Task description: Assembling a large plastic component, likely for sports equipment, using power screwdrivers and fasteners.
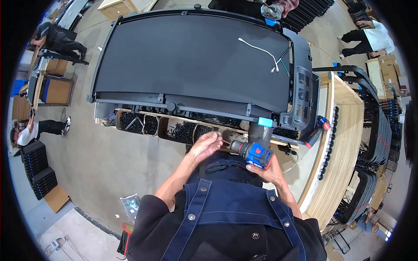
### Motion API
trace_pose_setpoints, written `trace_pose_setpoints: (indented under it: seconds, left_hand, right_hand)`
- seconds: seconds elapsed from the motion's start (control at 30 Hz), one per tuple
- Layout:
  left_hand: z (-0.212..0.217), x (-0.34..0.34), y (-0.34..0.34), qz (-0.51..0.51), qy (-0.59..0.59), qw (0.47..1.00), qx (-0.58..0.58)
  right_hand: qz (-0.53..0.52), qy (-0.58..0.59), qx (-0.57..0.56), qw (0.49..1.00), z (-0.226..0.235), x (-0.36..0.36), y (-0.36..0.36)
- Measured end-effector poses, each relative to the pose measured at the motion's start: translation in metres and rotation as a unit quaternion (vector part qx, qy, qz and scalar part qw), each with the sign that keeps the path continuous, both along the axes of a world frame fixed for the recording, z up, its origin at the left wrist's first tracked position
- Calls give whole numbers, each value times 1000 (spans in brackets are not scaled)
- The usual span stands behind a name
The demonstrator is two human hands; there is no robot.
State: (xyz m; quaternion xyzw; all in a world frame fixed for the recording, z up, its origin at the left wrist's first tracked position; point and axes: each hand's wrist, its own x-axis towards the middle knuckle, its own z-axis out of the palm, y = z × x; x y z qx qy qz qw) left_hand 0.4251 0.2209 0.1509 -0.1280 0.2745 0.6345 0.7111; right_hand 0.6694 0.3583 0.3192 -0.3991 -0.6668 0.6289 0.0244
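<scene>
In my right hand (271,171) is a blue and black cordless drill (257,155), its chuck turned to the left. My left hand (206,146) is closed in a pinch just off the tip of the drill's bit; whatever lies between its fingertips is too small to make out. Both hands are in front of my body, at the near side of a treadmill deck (187,58) with a wide black belt. Under its near edge, bins (176,129) hold many small dark fasteners. White connector cables (261,48) lie across the belt's right end.
A red and black power tool (319,130) rests right of the treadmill's motor cover (301,93). Beyond stands a long wooden crate (339,152). A gloved hand (271,12) of another person is at the far edge. Other people are at left and right. A plastic bag (130,206) lies on the floor.
</scene>
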Motion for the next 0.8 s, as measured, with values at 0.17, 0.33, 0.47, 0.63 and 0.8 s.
trace_pose_setpoints:
  seconds: [0.17,0.33,0.47,0.63,0.8]
  left_hand:
    - [35,14,6,40,-71,994,75]
    - [47,13,9,56,-82,992,81]
    - [60,11,19,43,-19,996,72]
    - [84,9,35,-18,204,978,49]
    - [90,14,55,-9,201,976,84]
  right_hand:
    - [-10,41,-46,998,-4,-4,-3]
    - [-52,72,-63,994,-2,-3,-5]
    - [-56,55,-56,995,2,-3,-4]
    - [-93,44,-41,994,-7,6,-10]
    - [-137,40,-101,985,17,1,-3]
